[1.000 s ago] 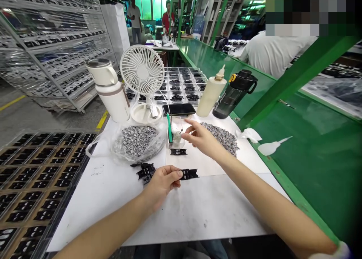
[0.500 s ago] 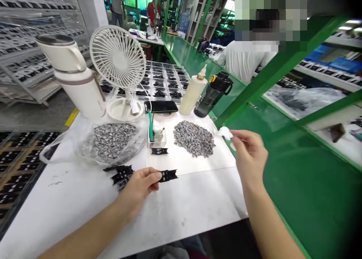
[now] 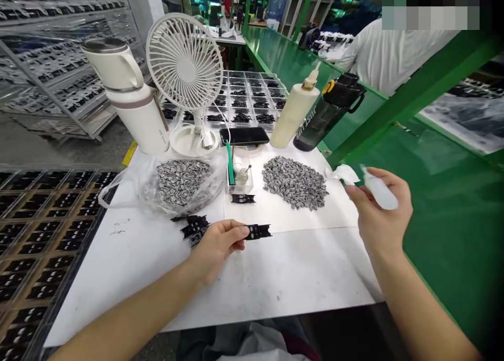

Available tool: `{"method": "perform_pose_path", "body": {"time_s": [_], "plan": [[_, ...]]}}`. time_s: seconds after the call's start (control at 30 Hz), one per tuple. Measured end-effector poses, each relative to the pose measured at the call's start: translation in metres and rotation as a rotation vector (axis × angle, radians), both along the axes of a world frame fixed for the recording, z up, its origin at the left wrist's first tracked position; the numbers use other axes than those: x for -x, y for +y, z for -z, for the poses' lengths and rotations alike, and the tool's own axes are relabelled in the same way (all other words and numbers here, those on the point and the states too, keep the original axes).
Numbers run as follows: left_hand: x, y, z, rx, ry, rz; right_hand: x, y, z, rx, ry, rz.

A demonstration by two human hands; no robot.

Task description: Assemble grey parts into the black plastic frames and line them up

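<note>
My left hand (image 3: 216, 249) is shut on a flat black plastic part (image 3: 258, 231), pinching it just above the white table. A small stack of similar black parts (image 3: 192, 229) lies beside that hand, and a single one (image 3: 243, 198) lies further up. My right hand (image 3: 380, 214) is raised over the green bench, gripping a white plastic squeeze dropper (image 3: 380, 191). A crumpled white tissue (image 3: 342, 174) lies just left of that hand. Between my hands sits a heap of small grey patterned pieces (image 3: 295, 182).
A plastic bag of the same pieces (image 3: 181, 182) and a small transparent box with a green-handled tool (image 3: 240, 172) stand on the table. Behind are a phone, fan, thermos, glue bottle, and black-parts trays. A co-worker (image 3: 397, 53) stands at the bench's far right.
My right hand has moved right from over the table and now holds the white dropper, which lay on the green bench before. My left hand still holds the black part.
</note>
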State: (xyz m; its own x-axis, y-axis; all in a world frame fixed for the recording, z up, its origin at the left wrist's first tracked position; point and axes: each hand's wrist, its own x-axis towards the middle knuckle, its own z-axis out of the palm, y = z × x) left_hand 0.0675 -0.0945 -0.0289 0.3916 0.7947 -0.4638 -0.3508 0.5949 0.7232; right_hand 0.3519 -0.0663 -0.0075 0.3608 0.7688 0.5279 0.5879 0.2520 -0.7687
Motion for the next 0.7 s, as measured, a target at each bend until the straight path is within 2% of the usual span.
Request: {"method": "perform_pose_path", "body": {"time_s": [0.1,0.13,0.2,0.3,0.47,0.6,0.7], "plan": [[0.0,0.0,-0.002,0.014,0.013,-0.003,0.054,-0.006,-0.014,-0.118,0.28,-0.338],[0.0,0.001,-0.002,0.02,0.017,-0.003,0.068,-0.007,-0.016,-0.098,0.309,-0.468],[0.0,0.001,-0.001,0.025,0.031,-0.002,0.088,-0.01,-0.015,-0.076,0.316,-0.611],[0.0,0.002,0.0,0.016,0.057,0.006,0.097,-0.015,-0.005,-0.028,0.296,-0.662],[-0.002,0.002,0.0,-0.003,0.11,0.033,0.093,-0.025,0.015,0.03,0.334,-0.683],[-0.003,0.001,0.0,-0.025,0.165,0.055,0.097,-0.028,0.017,0.029,0.292,-0.628],[-0.003,0.0,0.0,-0.04,0.194,0.071,0.102,-0.03,0.014,0.059,0.266,-0.653]]}}
